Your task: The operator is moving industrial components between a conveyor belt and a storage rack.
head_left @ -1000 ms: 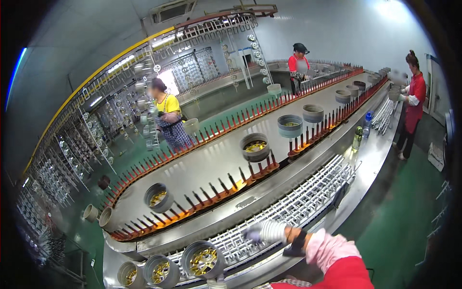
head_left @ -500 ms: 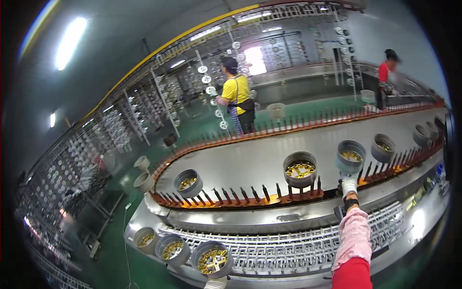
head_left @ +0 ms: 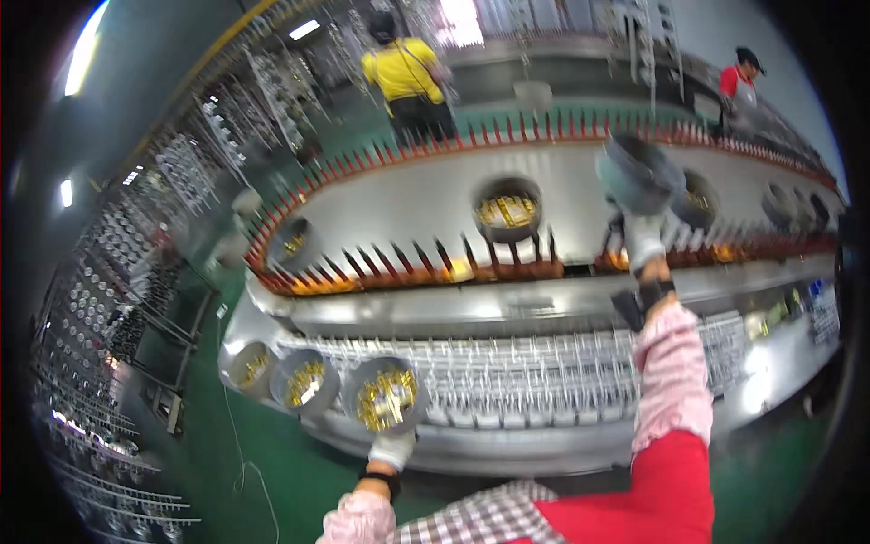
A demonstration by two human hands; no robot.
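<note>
My right hand (head_left: 643, 238), in a white glove, is stretched out over the oval conveyor line and grips a grey wheel rim (head_left: 639, 177) by its near side. This rim is tilted and smeared by motion; its inside looks dark. At the lower left, my gloved left hand (head_left: 392, 449) holds the near edge of another grey wheel rim (head_left: 385, 394) with gold spokes, its fingers partly hidden under it. Two more gold-spoked rims (head_left: 304, 381) (head_left: 251, 367) sit in a row beside that one.
Upright dark pins (head_left: 421, 256) line the conveyor's edge, with a gold-centred rim (head_left: 507, 208) on them. More rims (head_left: 696, 198) stand farther right. A slatted metal rack (head_left: 544, 385) lies between me and the conveyor. Two people (head_left: 408, 77) (head_left: 739, 86) are beyond it.
My view has dipped and shifted. The rim in my right hand has tipped from nearly level to tilted, up off the pins. My left hand has come more into view, still at its rim.
</note>
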